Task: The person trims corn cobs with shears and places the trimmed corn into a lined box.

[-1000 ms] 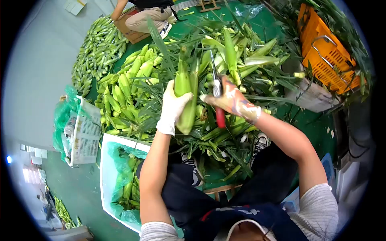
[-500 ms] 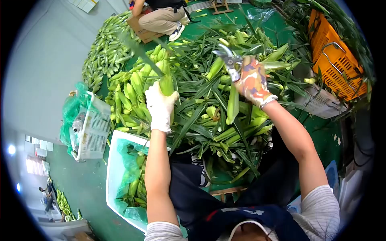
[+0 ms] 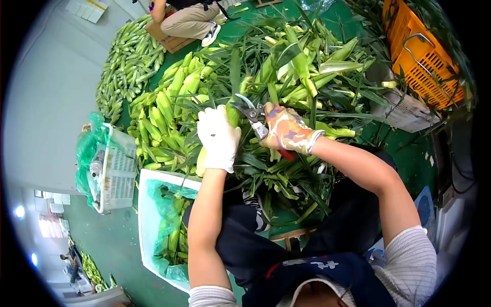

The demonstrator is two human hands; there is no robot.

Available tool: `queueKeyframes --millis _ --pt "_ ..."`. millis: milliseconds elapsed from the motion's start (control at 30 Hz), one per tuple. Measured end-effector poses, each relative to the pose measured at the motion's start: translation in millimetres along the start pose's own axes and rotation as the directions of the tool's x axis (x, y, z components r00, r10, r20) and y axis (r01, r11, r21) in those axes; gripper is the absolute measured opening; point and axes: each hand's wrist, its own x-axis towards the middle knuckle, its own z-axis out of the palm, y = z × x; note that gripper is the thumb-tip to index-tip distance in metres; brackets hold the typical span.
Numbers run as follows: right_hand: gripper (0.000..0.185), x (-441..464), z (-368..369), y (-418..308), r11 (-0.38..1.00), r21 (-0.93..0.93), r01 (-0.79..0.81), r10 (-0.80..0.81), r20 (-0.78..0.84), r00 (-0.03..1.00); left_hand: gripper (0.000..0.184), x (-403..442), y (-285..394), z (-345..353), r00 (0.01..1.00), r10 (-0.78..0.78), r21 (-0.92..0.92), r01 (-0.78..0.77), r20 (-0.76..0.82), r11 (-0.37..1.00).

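My left hand [image 3: 219, 139], in a white glove, is closed around a green ear of corn [image 3: 233, 114]. The upper part of that ear shows past my fingers, and the rest is mostly hidden by the glove. My right hand [image 3: 287, 131], in an orange and brown patterned glove, grips pruning shears [image 3: 257, 122] with silver handles. Their blades stand apart beside the top of the ear, right of my left hand; whether they touch it I cannot tell. Under both hands spreads a heap of corn ears and long leaves [image 3: 250, 162].
Husked-green corn ears [image 3: 162, 110] are piled at left, with another pile [image 3: 130, 64] by the wall. A white foam box [image 3: 146, 240] lined with green plastic holds corn. A white basket [image 3: 118, 169] stands left, an orange crate [image 3: 427, 61] right. Another person [image 3: 186, 24] crouches at the back.
My right hand has swung left with the shears, bringing their blades close to the ear in my left hand. My left hand has shifted slightly right. The view has tilted a little.
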Motion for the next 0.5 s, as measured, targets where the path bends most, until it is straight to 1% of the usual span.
queueKeyframes --millis 67,100,133,200,233,333,367,433,467,500 --pt "0.046 -5 4 7 0.997 0.069 0.035 -0.037 0.027 0.999 0.044 4 -13 8 0.998 -0.031 0.036 0.033 -0.062 0.999" --pt "0.045 -10 0 5 0.996 0.081 0.035 -0.035 -0.005 0.999 0.044 6 -17 6 0.994 -0.007 0.058 0.014 -0.112 0.998" --pt "0.045 -11 3 9 0.996 0.084 0.034 -0.033 -0.008 0.999 0.044 7 -17 5 0.994 -0.003 0.061 0.01 -0.112 0.998" --pt "0.044 -13 10 13 0.995 0.019 0.102 -0.099 -0.111 0.989 0.045 7 -14 3 0.997 0.022 0.044 -0.018 -0.075 0.999" --pt "0.044 -13 5 13 0.995 0.009 0.1 -0.098 -0.117 0.988 0.046 6 -10 4 0.998 0.02 -0.004 -0.02 -0.057 1.0" --pt "0.043 -12 4 12 0.985 -0.102 0.137 -0.156 -0.204 0.966 0.048 2 1 5 1.0 -0.004 -0.022 0.004 -0.004 1.0" --pt "0.043 -12 2 10 0.985 -0.102 0.137 -0.155 -0.206 0.966 0.049 -1 1 7 0.998 0.031 -0.017 -0.031 -0.047 0.999" --pt "0.049 -10 -6 3 0.991 -0.121 0.051 -0.055 -0.028 0.998 0.05 -4 5 10 0.999 0.033 -0.025 -0.034 -0.04 0.999" --pt "0.049 -9 -6 3 0.991 -0.121 0.049 -0.053 -0.028 0.998 0.052 -5 7 10 0.999 0.034 -0.036 -0.035 -0.031 0.999" --pt "0.048 -8 -7 4 1.0 0.025 -0.007 0.005 0.055 0.998 0.048 -6 10 9 0.999 0.041 -0.028 -0.042 -0.035 0.999"
